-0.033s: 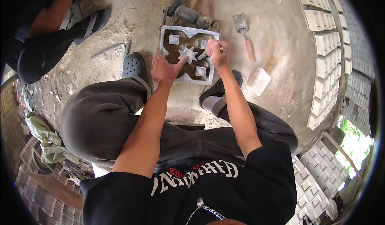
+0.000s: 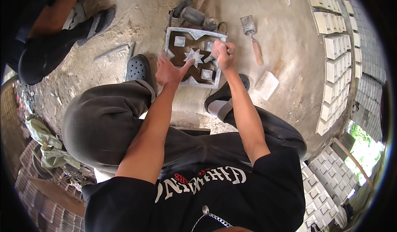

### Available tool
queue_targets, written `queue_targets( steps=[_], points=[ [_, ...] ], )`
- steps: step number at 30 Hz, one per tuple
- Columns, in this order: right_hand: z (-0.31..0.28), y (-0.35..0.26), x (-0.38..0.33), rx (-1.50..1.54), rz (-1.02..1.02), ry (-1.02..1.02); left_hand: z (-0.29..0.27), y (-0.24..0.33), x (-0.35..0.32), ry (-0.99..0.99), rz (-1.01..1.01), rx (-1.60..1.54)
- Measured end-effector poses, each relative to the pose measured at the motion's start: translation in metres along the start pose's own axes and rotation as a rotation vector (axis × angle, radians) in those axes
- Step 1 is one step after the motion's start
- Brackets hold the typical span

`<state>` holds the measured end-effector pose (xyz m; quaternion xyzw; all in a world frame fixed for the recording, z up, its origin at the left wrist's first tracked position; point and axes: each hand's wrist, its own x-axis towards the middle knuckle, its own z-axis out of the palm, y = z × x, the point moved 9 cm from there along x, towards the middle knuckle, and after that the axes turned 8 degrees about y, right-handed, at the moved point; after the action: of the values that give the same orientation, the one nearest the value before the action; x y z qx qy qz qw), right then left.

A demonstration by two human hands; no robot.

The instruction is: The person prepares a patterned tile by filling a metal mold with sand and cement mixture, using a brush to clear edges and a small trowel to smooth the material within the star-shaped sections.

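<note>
Between my feet on the ground lies a grey rectangular mould (image 2: 167, 37), with square blocks inside and an eight-pointed star (image 2: 191, 56) at its middle. My left hand (image 2: 168, 70) rests at its left side with fingers spread; the thumb reaches onto the star. At the right edge, my right hand (image 2: 223, 56) is closed around a small hand tool (image 2: 209, 59). A short grey tip of that tool shows inside the mould, and its handle end pokes out past my fist. Most of it is hidden, so its exact kind is unclear.
A trowel (image 2: 248, 27) and a pale flat-bladed scraper (image 2: 266, 85) lie to the right. Behind the mould sits a dark mallet-like tool (image 2: 193, 15). Rows of cast pale blocks (image 2: 336, 62) line the far right. Another person's leg (image 2: 53, 45) is at upper left.
</note>
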<state>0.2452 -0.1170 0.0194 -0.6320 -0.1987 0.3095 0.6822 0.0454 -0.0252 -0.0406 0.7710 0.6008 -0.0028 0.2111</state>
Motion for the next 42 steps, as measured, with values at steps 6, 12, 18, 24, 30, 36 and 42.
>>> queue_targets(
  steps=[6, 12, 18, 24, 30, 36, 42],
  points=[
    [0.002, -0.033, -0.015, 0.051, -0.124, 0.017, 0.0, -0.004, -0.002, -0.019, -0.012, -0.018],
    [0.004, -0.023, -0.018, -0.016, -0.025, -0.02, 0.001, -0.008, -0.004, -0.039, -0.025, -0.001],
    [0.003, 0.014, -0.03, -0.118, -0.026, -0.017, -0.002, -0.002, -0.004, -0.054, -0.014, -0.03],
    [0.003, -0.007, -0.024, 0.175, 0.054, 0.101, -0.005, -0.007, -0.003, -0.024, 0.01, -0.114],
    [-0.006, -0.08, -0.028, 0.283, 0.049, 0.507, -0.009, -0.011, -0.002, 0.016, -0.008, -0.118],
    [-0.01, -0.073, -0.057, 0.206, -0.121, 0.489, -0.01, -0.009, -0.001, -0.018, -0.028, -0.2],
    [-0.018, 0.001, -0.069, 0.085, -0.028, 0.49, 0.015, -0.023, 0.027, -0.008, -0.005, -0.415]
  ],
)
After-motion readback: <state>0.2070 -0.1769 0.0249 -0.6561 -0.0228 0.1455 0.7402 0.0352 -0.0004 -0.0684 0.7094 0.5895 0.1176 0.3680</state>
